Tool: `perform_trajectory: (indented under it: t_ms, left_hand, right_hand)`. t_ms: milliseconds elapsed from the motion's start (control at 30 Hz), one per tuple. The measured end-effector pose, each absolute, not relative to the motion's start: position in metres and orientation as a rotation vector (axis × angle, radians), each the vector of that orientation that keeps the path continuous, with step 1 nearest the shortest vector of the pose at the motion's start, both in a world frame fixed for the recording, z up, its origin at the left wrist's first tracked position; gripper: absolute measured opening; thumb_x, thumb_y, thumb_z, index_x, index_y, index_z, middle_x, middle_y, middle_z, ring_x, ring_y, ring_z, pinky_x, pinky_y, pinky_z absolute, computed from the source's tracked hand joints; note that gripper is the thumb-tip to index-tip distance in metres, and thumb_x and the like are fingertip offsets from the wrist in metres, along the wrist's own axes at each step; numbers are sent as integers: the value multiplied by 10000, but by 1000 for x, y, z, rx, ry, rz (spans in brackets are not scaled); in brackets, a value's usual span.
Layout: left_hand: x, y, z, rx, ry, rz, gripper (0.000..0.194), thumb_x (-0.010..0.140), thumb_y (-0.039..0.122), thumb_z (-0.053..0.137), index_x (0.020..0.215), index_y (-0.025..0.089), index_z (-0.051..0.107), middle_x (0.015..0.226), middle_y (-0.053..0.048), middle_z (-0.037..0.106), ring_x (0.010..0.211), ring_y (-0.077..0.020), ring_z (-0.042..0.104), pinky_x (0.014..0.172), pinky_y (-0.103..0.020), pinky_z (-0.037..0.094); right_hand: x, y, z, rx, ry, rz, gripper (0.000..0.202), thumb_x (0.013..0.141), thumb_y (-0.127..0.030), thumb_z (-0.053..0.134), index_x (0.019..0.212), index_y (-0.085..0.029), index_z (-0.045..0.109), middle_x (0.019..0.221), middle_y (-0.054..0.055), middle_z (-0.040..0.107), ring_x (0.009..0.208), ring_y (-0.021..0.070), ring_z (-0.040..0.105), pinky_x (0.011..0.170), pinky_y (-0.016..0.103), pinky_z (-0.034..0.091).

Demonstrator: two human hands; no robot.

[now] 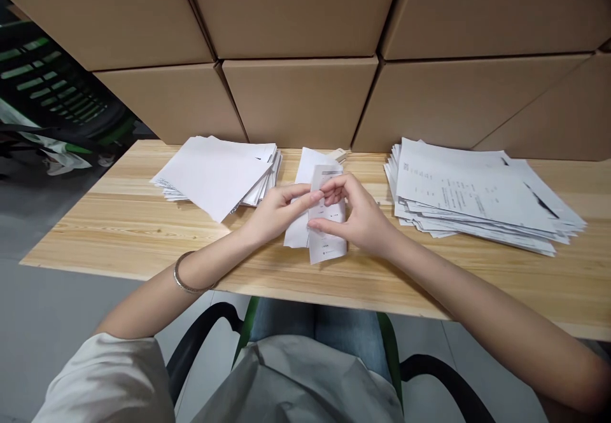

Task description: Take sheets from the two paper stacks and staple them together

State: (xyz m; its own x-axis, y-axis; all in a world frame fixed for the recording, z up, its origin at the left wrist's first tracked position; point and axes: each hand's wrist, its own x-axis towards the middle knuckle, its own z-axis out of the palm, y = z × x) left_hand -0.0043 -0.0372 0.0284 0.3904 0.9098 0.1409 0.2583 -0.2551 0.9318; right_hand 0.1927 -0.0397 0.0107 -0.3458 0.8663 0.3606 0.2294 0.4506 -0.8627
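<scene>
A narrow folded sheet of paper (327, 248) with printed lines is held between my two hands, above the middle of the table. My left hand (281, 212) pinches its left edge, thumb pressed against the paper. From the other side my right hand (363, 219) holds it, with the thumb on the printed face and the fingers curled near the upper part. Partly hidden beneath is another white paper (296, 235). A small pale object (338, 154) lies just behind; its kind I cannot make out.
On the wooden table (109, 232), a stack of white papers (214, 172) lies to the left and a larger stack of printed sheets (472, 191) to the right. Cardboard boxes (300, 102) form a wall along the back. A black-and-green chair (52, 79) stands at the far left.
</scene>
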Motion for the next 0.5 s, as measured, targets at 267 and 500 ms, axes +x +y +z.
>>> perform_trajectory:
  t_ms: [267, 500]
  left_hand:
    - [-2, -34, 24, 1753, 991, 856, 370, 913, 561, 650, 915, 219, 792, 852, -13, 741, 835, -188, 651, 763, -285, 496]
    - [-1, -33, 20, 1715, 993, 888, 319, 873, 510, 700, 808, 205, 768, 858, -8, 760, 843, -182, 665, 789, -287, 510]
  right_hand:
    - [193, -38, 8, -969, -1702, 1024, 575, 644, -462, 922, 908, -265, 451, 921, -9, 523, 803, 163, 509, 762, 343, 464]
    - [191, -38, 5, -941, -1633, 1070, 560, 650, -441, 893, 845, -267, 397, 820, -38, 461, 737, 152, 463, 694, 325, 409]
